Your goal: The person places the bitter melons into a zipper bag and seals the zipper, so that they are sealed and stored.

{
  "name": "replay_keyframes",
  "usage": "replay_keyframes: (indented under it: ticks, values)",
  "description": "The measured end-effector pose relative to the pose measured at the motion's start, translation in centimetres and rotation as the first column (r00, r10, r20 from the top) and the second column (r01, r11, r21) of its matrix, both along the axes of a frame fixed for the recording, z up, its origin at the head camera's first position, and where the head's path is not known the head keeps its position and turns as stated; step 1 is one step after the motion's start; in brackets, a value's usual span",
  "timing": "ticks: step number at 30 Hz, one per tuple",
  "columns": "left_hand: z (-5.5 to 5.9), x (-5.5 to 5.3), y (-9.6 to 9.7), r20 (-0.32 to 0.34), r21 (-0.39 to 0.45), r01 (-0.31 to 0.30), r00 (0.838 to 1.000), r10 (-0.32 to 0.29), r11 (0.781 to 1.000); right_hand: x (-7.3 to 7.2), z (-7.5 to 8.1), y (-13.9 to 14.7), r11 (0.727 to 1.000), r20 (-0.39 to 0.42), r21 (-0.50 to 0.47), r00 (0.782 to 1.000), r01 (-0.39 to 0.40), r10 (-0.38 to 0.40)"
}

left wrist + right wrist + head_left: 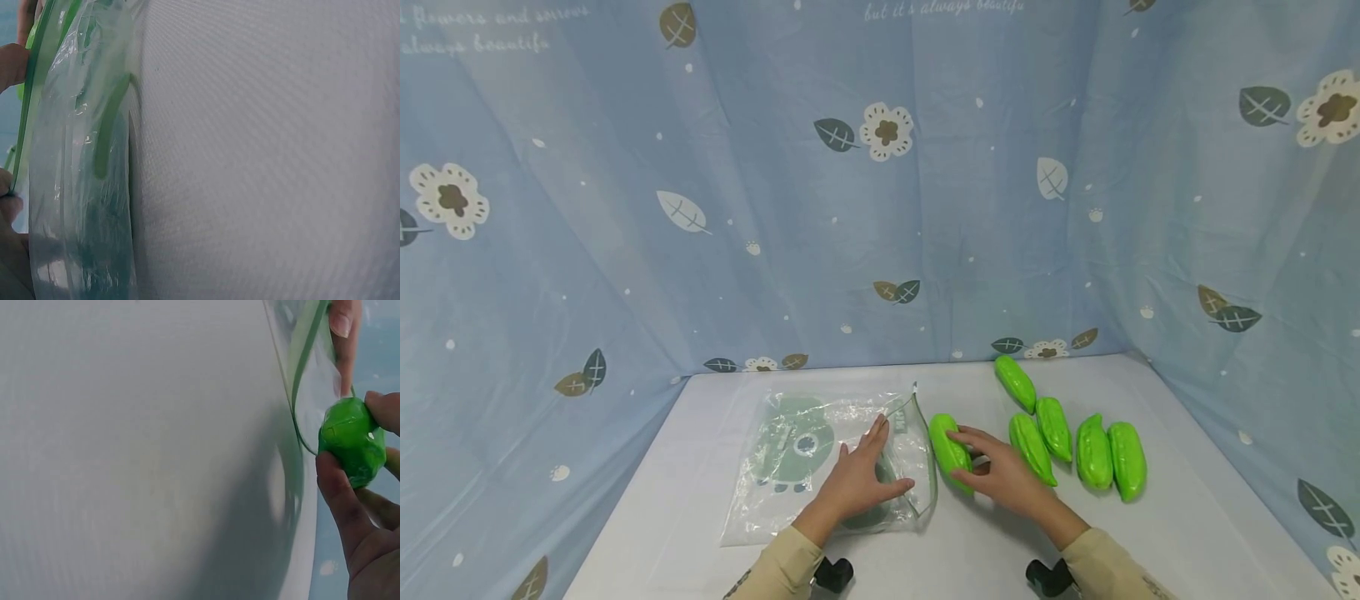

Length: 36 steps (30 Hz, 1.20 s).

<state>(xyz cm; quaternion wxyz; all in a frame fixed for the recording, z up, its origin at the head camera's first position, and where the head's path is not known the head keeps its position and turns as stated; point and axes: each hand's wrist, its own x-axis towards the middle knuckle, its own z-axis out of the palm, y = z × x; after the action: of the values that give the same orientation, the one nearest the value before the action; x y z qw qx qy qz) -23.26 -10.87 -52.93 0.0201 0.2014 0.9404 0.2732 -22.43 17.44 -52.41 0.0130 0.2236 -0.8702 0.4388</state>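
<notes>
A clear zip bag [748,508] with a green zip edge and a pale green cartoon print lies flat on the white table. My left hand [856,482] is over its mouth end, fingers straight and thumb spread; the right side of the mouth gapes. In the left wrist view the bag [81,206] bulges up off the tabletop. Just right of the mouth, my right hand [1003,475] pinches a glossy bright green elongated packet [946,437] between thumb and fingers. The right wrist view shows that packet end-on, near the green zip edge [306,350].
Several more green packets lie at the right, among them one at the back [1015,383] and one outermost [1127,461]. A blue patterned curtain [880,208] encloses the white table [977,558] behind and at both sides. Black devices [833,577] sit at the wrists.
</notes>
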Motion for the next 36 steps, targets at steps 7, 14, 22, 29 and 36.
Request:
replay_keyframes:
  ticks: [7,14,22,29,36]
  values:
    - [-0.2,-0.1,0.0,0.003,-0.011,0.0,1.0,0.0,1.0,-0.2,-0.1,-1.1,0.998,0.041,-0.013,0.997,-0.065,0.065]
    - [0.0,0.0,0.1,0.004,0.002,0.0,1.0,0.0,1.0,-0.6,-0.7,-1.8,0.997,0.039,-0.019,0.996,-0.08,0.081]
    - [0.2,0.0,0.1,0.001,0.0,0.006,1.0,-0.006,1.0,-1.0,-1.1,-2.5,0.997,0.035,-0.023,0.997,-0.073,0.074]
    - [0.2,-0.1,0.0,-0.002,-0.004,0.008,1.0,-0.008,1.0,-1.4,-0.9,-3.3,0.997,0.048,-0.02,0.996,-0.075,0.076]
    - [0.1,-0.1,-0.1,-0.005,-0.001,0.01,1.0,-0.01,1.0,-1.5,-0.7,-3.5,0.995,0.067,-0.009,0.993,-0.102,0.102]
